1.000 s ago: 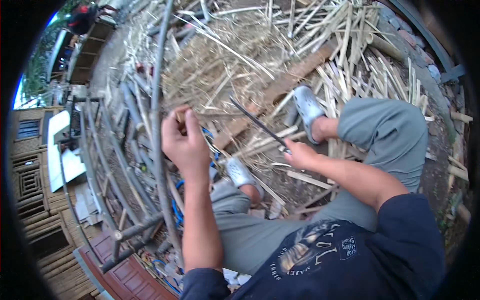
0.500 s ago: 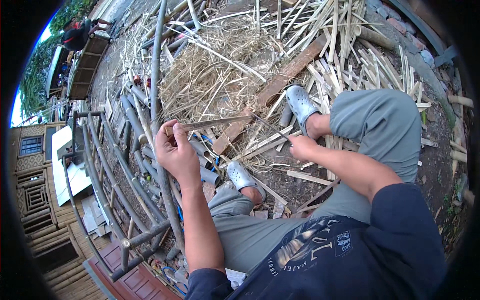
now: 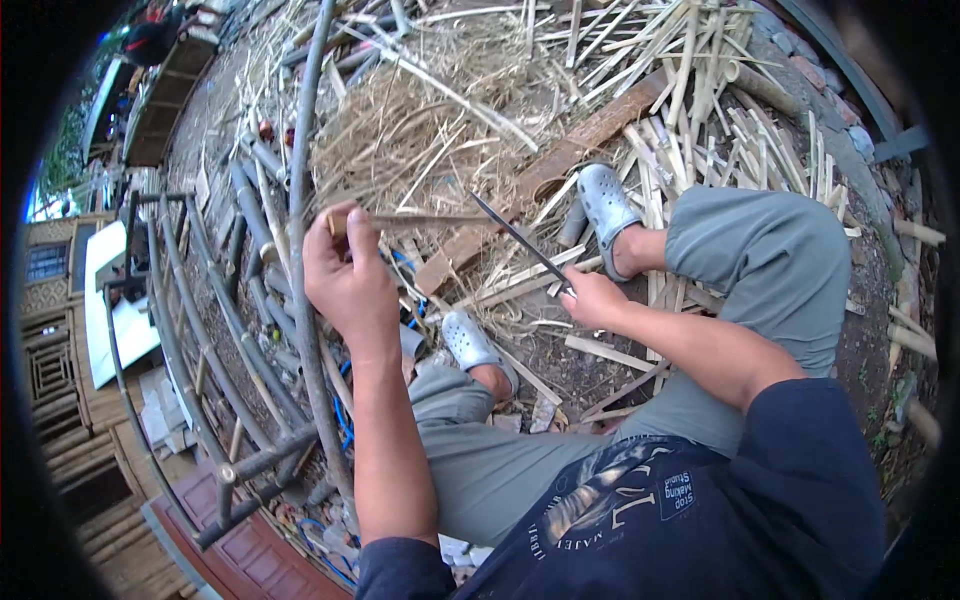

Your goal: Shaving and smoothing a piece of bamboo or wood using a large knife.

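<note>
My left hand (image 3: 350,285) is closed around one end of a flat brown bamboo strip (image 3: 425,220), thumb on top. The strip points right, nearly level, above the ground. My right hand (image 3: 595,300) grips a knife (image 3: 522,240) by its handle, which the fingers mostly cover. Its long dark blade slants up and left. Near the blade's upper part, the far end of the strip seems to meet or cross it; I cannot tell whether they touch. Below both lies a worn wooden plank (image 3: 595,135) on the ground, running between my feet.
Pale shavings (image 3: 400,135) are heaped ahead. Split bamboo strips (image 3: 690,75) lie piled at the far right. A bamboo pole frame (image 3: 265,455) stands close on my left, beside a reddish door panel (image 3: 250,550). My grey clogs (image 3: 605,205) flank the plank. A person (image 3: 150,40) is at the far left.
The knife has swung more upright, its tip now further up and left along the strip. My left hand has shifted slightly down and left with the strip. The view has moved a little.
</note>
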The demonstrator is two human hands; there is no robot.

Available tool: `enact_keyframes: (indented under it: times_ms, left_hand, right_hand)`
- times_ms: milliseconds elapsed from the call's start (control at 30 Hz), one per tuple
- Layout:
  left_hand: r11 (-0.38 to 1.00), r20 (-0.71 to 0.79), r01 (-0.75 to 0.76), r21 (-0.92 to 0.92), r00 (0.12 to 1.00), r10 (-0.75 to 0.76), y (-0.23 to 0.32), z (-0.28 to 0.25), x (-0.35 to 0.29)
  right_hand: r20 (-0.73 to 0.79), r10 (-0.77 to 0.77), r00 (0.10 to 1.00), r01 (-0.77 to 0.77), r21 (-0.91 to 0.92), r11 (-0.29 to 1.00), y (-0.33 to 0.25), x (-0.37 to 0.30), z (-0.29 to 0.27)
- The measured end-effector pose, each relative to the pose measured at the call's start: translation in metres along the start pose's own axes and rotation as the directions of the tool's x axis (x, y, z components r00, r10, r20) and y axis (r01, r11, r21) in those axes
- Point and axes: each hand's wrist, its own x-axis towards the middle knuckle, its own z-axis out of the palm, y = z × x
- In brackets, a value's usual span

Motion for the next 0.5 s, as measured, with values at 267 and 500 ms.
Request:
enact_keyframes:
  times_ms: [267,500]
  left_hand:
    - [0.977,-0.072,0.128,-0.172,0.987,-0.143,-0.01,-0.006,0.016]
    - [0.985,-0.042,0.088,-0.148,0.995,-0.095,-0.005,-0.004,0.005]
  right_hand:
    - [-0.031,-0.121,0.992,0.12,-0.05,0.992,-0.005,0.008,-0.01]
    - [-0.128,-0.204,0.971,0.209,0.024,0.978,-0.052,-0.03,-0.008]
